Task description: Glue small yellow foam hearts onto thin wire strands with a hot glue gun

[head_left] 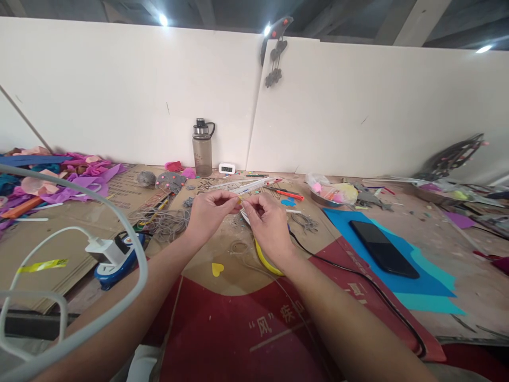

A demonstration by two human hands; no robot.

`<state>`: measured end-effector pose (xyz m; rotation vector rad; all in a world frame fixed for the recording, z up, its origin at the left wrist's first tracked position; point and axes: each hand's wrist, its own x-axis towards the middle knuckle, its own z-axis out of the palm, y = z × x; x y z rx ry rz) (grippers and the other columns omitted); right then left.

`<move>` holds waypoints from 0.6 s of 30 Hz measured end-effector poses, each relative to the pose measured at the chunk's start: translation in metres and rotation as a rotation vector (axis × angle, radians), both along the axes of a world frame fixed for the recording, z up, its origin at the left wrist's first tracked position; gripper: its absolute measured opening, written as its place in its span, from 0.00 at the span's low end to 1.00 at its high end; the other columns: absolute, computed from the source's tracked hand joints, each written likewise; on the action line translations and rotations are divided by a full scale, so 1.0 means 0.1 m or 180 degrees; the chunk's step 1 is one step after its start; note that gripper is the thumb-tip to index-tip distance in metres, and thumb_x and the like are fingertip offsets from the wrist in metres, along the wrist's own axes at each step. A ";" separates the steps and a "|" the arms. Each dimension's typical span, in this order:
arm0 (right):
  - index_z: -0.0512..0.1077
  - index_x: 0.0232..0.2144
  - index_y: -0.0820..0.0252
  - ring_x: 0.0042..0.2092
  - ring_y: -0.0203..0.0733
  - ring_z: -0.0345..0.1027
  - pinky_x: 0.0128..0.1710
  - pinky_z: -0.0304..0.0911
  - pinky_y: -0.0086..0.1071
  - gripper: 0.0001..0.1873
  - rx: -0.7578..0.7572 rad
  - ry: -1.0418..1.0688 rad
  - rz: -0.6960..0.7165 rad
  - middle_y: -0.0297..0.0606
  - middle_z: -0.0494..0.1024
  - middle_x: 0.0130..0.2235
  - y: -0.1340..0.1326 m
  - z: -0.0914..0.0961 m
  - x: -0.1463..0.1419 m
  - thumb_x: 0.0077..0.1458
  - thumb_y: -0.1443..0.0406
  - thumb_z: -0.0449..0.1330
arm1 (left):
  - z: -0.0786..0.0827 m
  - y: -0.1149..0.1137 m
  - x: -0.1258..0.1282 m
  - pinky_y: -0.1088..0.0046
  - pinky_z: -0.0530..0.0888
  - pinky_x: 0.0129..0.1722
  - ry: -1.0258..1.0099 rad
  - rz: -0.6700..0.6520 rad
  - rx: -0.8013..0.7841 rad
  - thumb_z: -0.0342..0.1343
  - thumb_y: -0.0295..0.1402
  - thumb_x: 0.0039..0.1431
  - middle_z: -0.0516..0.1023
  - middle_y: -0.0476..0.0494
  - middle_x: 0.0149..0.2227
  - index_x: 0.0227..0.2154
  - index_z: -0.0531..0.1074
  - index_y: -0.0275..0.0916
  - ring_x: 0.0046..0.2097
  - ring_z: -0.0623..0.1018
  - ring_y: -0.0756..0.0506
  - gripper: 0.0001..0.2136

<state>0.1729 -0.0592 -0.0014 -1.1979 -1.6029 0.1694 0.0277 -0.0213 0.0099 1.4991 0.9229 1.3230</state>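
Over the middle of the cardboard, my left hand [210, 212] and my right hand [270, 223] meet with their fingertips pinched together. Between them shows a small yellow piece [239, 201], mostly covered by the fingers, so its shape is unclear. Below lies a yellow paper heart [217, 269] on the cardboard. A curved yellow object [263, 258] sits partly under my right hand, and a thin pale strand runs past it. Tangled grey yarn [169, 225] lies just left of my left hand. A smaller grey yarn loop [305, 222] is right of my right hand.
A blue power strip [115, 270] with a white charger and a looping white cable [145, 265] is at left. Rightward, a black phone [384, 249] rests on blue sheets [338, 220]. A bottle [202, 151], an orange cutter [290, 194] and coloured scraps [91, 183] lie farther off.
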 end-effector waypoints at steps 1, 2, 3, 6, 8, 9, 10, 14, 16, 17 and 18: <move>0.69 0.27 0.57 0.33 0.38 0.64 0.36 0.59 0.33 0.09 0.0006 -0.0012 -0.0010 0.35 0.73 0.29 0.00 0.00 0.00 0.58 0.63 0.54 | 0.00 0.00 0.00 0.70 0.78 0.34 -0.0003 -0.0008 -0.0013 0.65 0.37 0.46 0.80 0.44 0.28 0.27 0.79 0.35 0.29 0.80 0.46 0.09; 0.68 0.27 0.57 0.33 0.38 0.64 0.35 0.58 0.33 0.09 0.0012 -0.0026 -0.0022 0.35 0.72 0.29 0.00 0.00 0.00 0.58 0.63 0.54 | 0.00 -0.01 0.00 0.70 0.79 0.34 -0.0006 -0.0015 -0.0025 0.65 0.36 0.46 0.80 0.44 0.27 0.27 0.79 0.35 0.29 0.80 0.46 0.09; 0.68 0.27 0.58 0.33 0.38 0.64 0.35 0.58 0.33 0.09 0.0017 -0.0047 -0.0030 0.34 0.72 0.28 0.00 0.01 0.00 0.58 0.63 0.54 | 0.01 -0.01 0.00 0.70 0.79 0.34 -0.0011 -0.0023 -0.0040 0.65 0.36 0.47 0.80 0.45 0.27 0.27 0.78 0.35 0.29 0.80 0.46 0.09; 0.66 0.25 0.57 0.32 0.37 0.63 0.34 0.58 0.32 0.10 0.0033 -0.0075 -0.0080 0.34 0.70 0.27 0.00 0.01 0.00 0.58 0.63 0.54 | 0.01 -0.01 0.01 0.70 0.78 0.34 -0.0046 -0.0067 -0.0088 0.65 0.37 0.47 0.80 0.44 0.27 0.28 0.78 0.35 0.29 0.80 0.47 0.09; 0.66 0.24 0.57 0.31 0.37 0.62 0.34 0.57 0.32 0.10 0.0036 -0.0079 -0.0095 0.33 0.70 0.26 0.01 0.01 0.00 0.58 0.63 0.53 | 0.00 -0.02 0.01 0.70 0.78 0.34 -0.0083 -0.0116 -0.0117 0.65 0.38 0.46 0.80 0.44 0.27 0.28 0.78 0.36 0.29 0.80 0.47 0.10; 0.66 0.24 0.57 0.31 0.37 0.62 0.34 0.57 0.32 0.10 0.0042 -0.0074 -0.0105 0.33 0.70 0.26 0.01 0.01 0.00 0.58 0.63 0.53 | 0.00 -0.01 0.01 0.70 0.78 0.34 -0.0099 -0.0141 -0.0129 0.66 0.38 0.46 0.80 0.44 0.27 0.28 0.78 0.36 0.29 0.79 0.46 0.10; 0.66 0.25 0.57 0.31 0.37 0.62 0.34 0.57 0.32 0.10 0.0050 -0.0074 -0.0113 0.33 0.70 0.26 0.01 0.01 0.00 0.58 0.63 0.53 | 0.00 -0.01 0.00 0.70 0.78 0.34 -0.0112 -0.0160 -0.0135 0.66 0.38 0.45 0.80 0.44 0.27 0.27 0.78 0.36 0.28 0.79 0.46 0.11; 0.66 0.24 0.57 0.32 0.38 0.63 0.33 0.58 0.32 0.10 0.0099 -0.0081 -0.0128 0.34 0.71 0.27 0.01 0.01 0.01 0.58 0.63 0.53 | -0.01 -0.01 0.00 0.69 0.78 0.34 -0.0122 -0.0202 -0.0108 0.66 0.39 0.45 0.80 0.45 0.26 0.27 0.78 0.36 0.28 0.79 0.47 0.11; 0.66 0.24 0.57 0.32 0.39 0.63 0.33 0.58 0.32 0.10 0.0097 -0.0081 -0.0112 0.34 0.71 0.27 0.02 0.01 0.01 0.58 0.63 0.54 | -0.02 -0.01 0.00 0.69 0.78 0.34 -0.0110 -0.0215 -0.0089 0.66 0.38 0.46 0.79 0.46 0.26 0.27 0.77 0.36 0.28 0.79 0.47 0.10; 0.67 0.24 0.57 0.32 0.39 0.63 0.33 0.58 0.32 0.10 0.0089 -0.0069 -0.0109 0.34 0.71 0.27 0.02 0.00 0.02 0.58 0.63 0.54 | -0.02 -0.01 0.00 0.70 0.78 0.34 -0.0103 -0.0222 -0.0081 0.65 0.38 0.46 0.79 0.46 0.26 0.27 0.77 0.36 0.29 0.79 0.47 0.10; 0.68 0.25 0.57 0.32 0.38 0.63 0.33 0.58 0.32 0.10 0.0077 -0.0054 -0.0101 0.35 0.72 0.27 0.02 0.00 0.02 0.58 0.63 0.54 | -0.03 0.00 0.00 0.70 0.78 0.34 -0.0097 -0.0233 -0.0074 0.65 0.38 0.46 0.79 0.45 0.26 0.27 0.77 0.36 0.29 0.79 0.47 0.09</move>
